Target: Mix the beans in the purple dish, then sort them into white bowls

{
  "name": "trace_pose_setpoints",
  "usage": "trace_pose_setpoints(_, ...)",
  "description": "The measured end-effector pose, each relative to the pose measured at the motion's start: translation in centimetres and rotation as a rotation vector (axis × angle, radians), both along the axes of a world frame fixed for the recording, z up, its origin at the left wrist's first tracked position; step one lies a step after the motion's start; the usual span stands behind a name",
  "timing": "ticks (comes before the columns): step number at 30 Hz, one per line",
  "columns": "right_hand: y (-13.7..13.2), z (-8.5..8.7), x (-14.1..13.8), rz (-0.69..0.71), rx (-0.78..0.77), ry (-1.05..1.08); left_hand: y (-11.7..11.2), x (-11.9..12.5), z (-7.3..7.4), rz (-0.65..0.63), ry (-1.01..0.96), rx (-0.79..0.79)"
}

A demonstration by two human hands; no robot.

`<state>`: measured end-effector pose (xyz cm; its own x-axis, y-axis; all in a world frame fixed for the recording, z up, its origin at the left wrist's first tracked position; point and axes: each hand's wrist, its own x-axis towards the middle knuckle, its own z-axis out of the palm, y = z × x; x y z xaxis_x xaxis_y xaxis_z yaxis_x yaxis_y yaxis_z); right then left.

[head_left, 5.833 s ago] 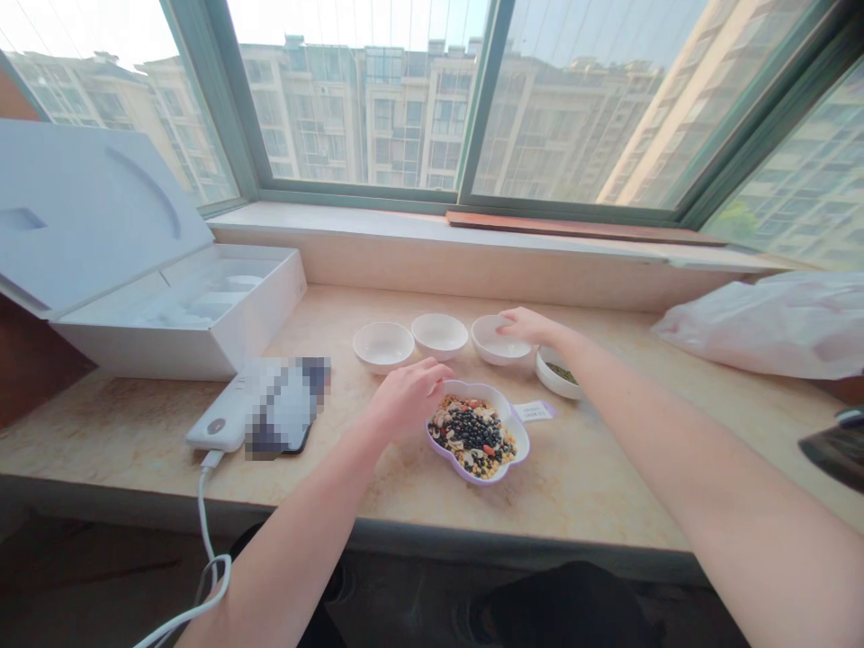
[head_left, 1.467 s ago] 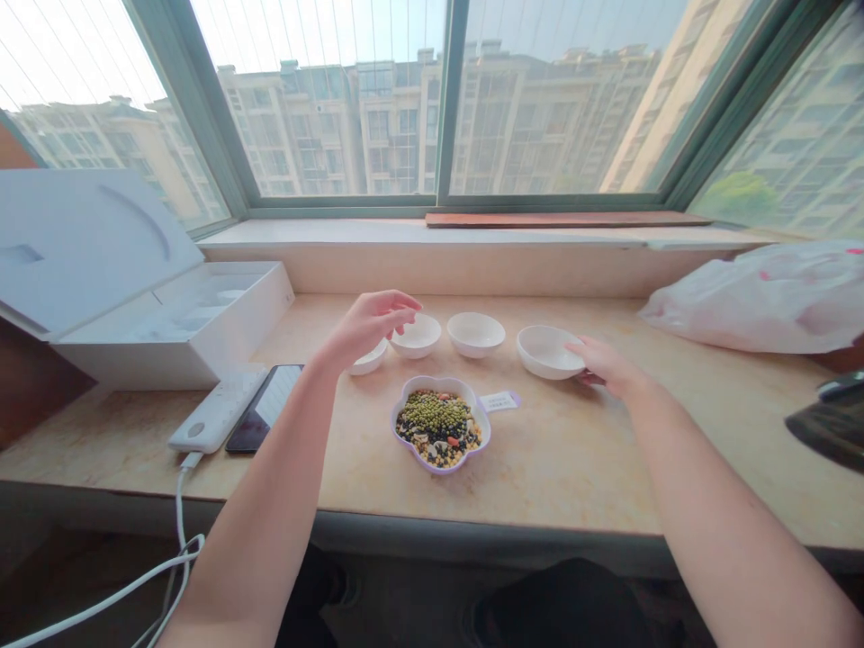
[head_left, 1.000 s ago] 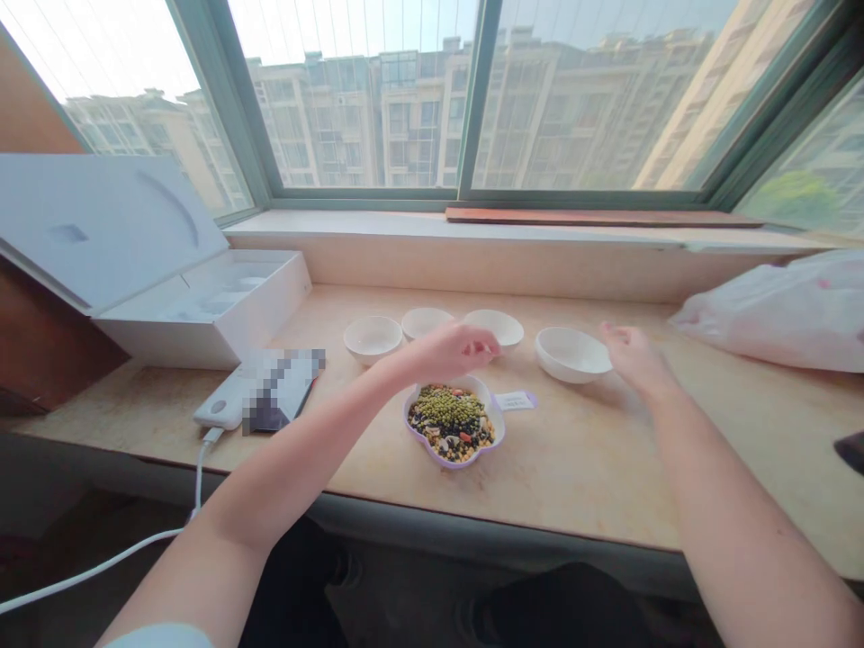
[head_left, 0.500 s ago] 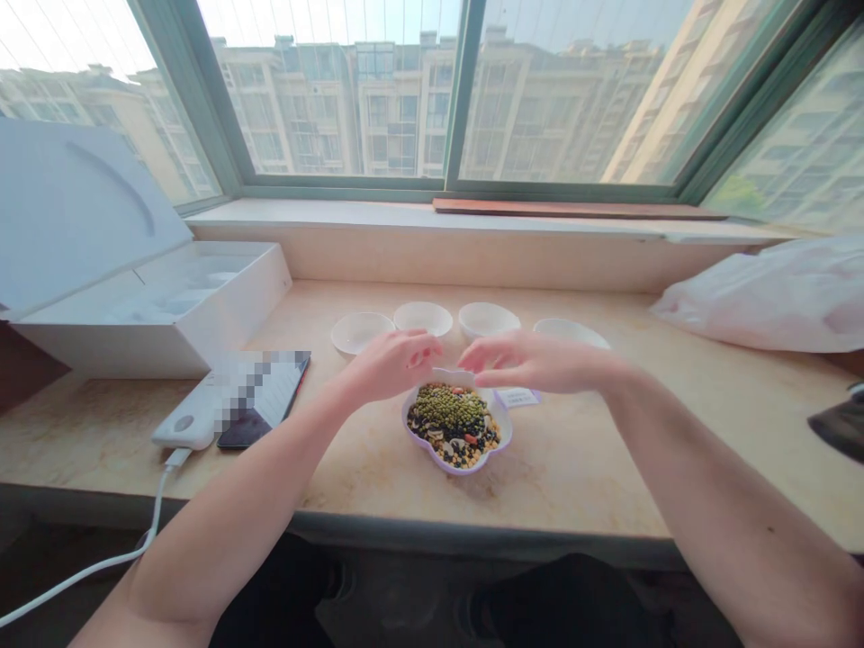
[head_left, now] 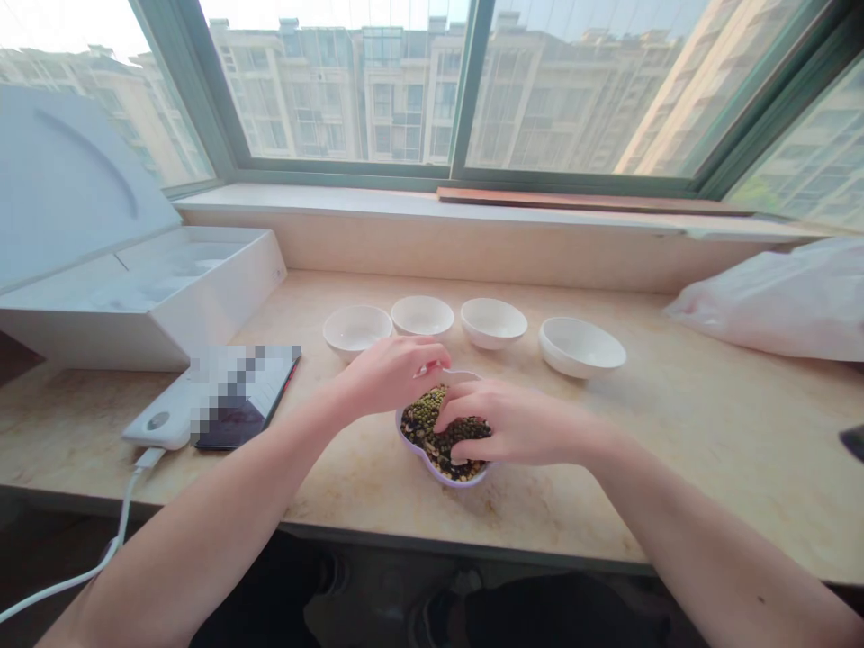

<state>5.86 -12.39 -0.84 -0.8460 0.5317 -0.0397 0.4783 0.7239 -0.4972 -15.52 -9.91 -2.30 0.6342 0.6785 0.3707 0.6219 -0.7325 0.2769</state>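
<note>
A lavender-rimmed, scalloped bowl (head_left: 432, 467) stands on the counter, holding mixed beans (head_left: 424, 412): green ones on top, black and yellow ones around them. My right hand (head_left: 491, 416) is over the bowl from the right, thumb and fingers apart, its fingertips down at the beans. Nothing can be seen gripped in it. At the bowl's upper left is my left hand (head_left: 398, 371), fingers loosely curved with a gap by the thumb, and no object shows in it. Whether it touches the rim is hard to make out.
Several white bowls stand in a row behind, among them a left one (head_left: 356, 329) and a right one (head_left: 581, 347). To the left are an open white box (head_left: 222, 292), a phone (head_left: 233, 423) and a cabled power bank (head_left: 162, 416). A plastic bag (head_left: 776, 301) lies right.
My right hand has come down and inward from above the bowl to the beans. My left hand has shifted slightly, still beside the bowl. The view has moved a little.
</note>
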Motion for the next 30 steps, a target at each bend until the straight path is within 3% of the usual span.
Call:
trace_pose_setpoints(14,0.7,-2.0,-1.4,-0.138,0.081,-0.038,-0.3,0.4,0.0,-0.018,-0.009,-0.021)
trace_pose_setpoints(21,0.6,-1.9,-1.2,-0.109,0.063,0.039,0.4,0.3,-0.7,0.11,-0.098,-0.027)
trace_pose_setpoints(26,0.7,-1.0,-0.7,-0.056,0.106,0.124,1.5,-0.1,-1.5,0.25,-0.072,0.084)
trace_pose_setpoints(28,1.6,-0.7,0.1,-0.153,0.16,0.196,1.9,-0.4,-1.9,0.305,0.008,0.133)
trace_pose_setpoints(30,3.0,-0.5,1.4,-0.357,0.285,0.258,2.3,-0.7,-2.1,0.342,0.103,0.152)
